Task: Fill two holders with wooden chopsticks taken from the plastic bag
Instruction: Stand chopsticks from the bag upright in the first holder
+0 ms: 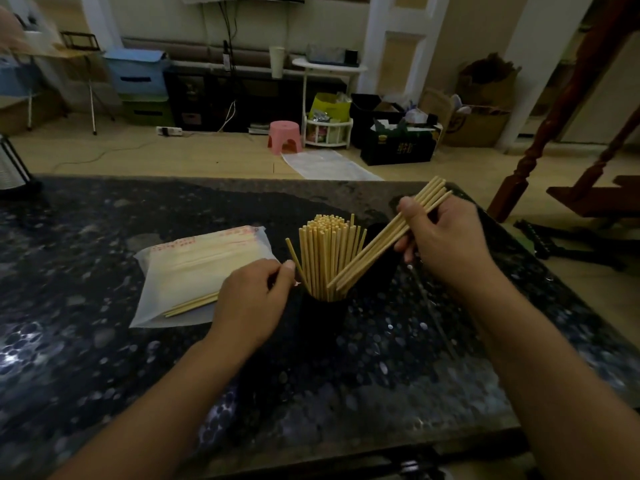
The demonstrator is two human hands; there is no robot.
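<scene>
A black holder [323, 315] stands mid-table, packed with upright wooden chopsticks [327, 251]. My right hand [446, 244] grips a slanted bundle of chopsticks [391, 233] whose lower ends dip into that holder. My left hand [254, 299] curls against the holder's left rim, its thumb touching one leaning chopstick. A second black holder [384, 251] stands just behind and to the right, mostly hidden by the bundle and my right hand. The white plastic bag [194, 268] lies flat to the left, with a few chopsticks [192, 304] poking out of its near end.
The dark speckled stone table [311, 375] ends close behind the holders. Beyond it lie a wooden floor, a pink stool [284, 136], boxes and a white side table. A red wooden stair post [540, 140] rises at the right.
</scene>
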